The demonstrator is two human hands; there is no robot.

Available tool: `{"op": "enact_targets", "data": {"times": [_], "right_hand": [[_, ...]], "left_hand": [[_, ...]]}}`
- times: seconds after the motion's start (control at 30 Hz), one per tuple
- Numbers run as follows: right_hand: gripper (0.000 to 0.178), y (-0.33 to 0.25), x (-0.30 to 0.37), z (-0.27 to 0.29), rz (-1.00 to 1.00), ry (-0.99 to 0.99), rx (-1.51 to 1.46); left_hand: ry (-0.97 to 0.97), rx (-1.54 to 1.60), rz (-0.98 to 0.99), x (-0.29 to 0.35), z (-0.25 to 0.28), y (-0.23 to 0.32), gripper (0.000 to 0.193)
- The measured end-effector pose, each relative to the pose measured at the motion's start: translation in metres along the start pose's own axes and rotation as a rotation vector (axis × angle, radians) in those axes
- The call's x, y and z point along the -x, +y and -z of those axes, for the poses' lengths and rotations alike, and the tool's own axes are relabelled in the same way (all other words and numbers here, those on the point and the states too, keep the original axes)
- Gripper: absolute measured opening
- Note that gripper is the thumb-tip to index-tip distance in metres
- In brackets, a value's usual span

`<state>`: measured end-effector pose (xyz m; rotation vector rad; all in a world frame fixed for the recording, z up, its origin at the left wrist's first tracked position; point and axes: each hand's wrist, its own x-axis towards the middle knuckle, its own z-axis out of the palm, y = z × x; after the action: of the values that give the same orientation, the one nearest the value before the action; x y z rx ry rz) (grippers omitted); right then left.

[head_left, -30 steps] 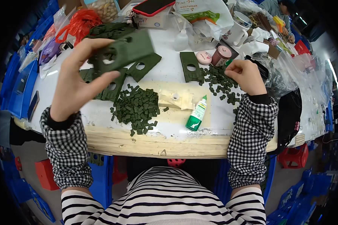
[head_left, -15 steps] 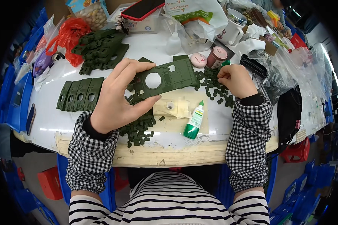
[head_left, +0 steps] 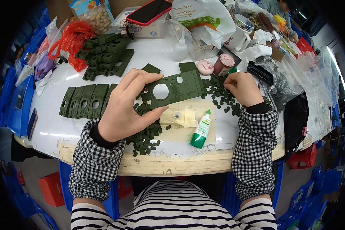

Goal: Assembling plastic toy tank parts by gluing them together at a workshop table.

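Note:
My left hand [head_left: 128,105] grips a dark green plastic model hull plate [head_left: 174,89] by its left end, thumb below and fingers above. The plate has a large round hole and a small square one. My right hand [head_left: 243,89] is closed in a pinch over a heap of small green plastic pieces [head_left: 218,92]; what lies between its fingertips is too small to make out. A second heap of small green pieces [head_left: 145,136] lies below my left hand. Between the hands are a taped block [head_left: 176,117] and a white-and-green glue bottle [head_left: 200,130].
Several green hull plates stand in a row [head_left: 82,101] at the left, with more stacked [head_left: 107,55] behind. At the back are a red-cased phone [head_left: 148,12], a clear squeeze bottle [head_left: 179,49], a pink jar [head_left: 223,64] and a white mug [head_left: 237,37]. A wooden edge [head_left: 172,165] borders the table.
The whole view has shifted slightly, so things appear a little lower and to the right. My left hand keeps its hold on the plate, and my right hand stays pinched at the heap.

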<state>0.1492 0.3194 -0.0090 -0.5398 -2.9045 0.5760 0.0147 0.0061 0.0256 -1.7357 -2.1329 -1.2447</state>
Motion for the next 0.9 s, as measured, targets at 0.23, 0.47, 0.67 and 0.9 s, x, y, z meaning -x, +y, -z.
{"op": "enact_targets", "data": {"times": [0.23, 0.47, 0.67, 0.9], "right_hand": [[0.009, -0.006, 0.003, 0.003, 0.055, 0.218, 0.026], [0.010, -0.054, 0.017, 0.021, 0.134, 0.287, -0.450], [0.006, -0.077, 0.022, 0.012, 0.314, 0.460, -0.670], [0.014, -0.138, 0.059, 0.036, 0.860, 0.644, -0.094]], "left_hand": [[0.004, 0.001, 0.007, 0.001, 0.000, 0.001, 0.059], [-0.013, -0.019, 0.016, 0.002, -0.002, 0.004, 0.058], [-0.025, -0.021, -0.005, 0.002, -0.004, 0.001, 0.058], [-0.039, -0.061, -0.014, 0.003, -0.005, -0.002, 0.059]]}}
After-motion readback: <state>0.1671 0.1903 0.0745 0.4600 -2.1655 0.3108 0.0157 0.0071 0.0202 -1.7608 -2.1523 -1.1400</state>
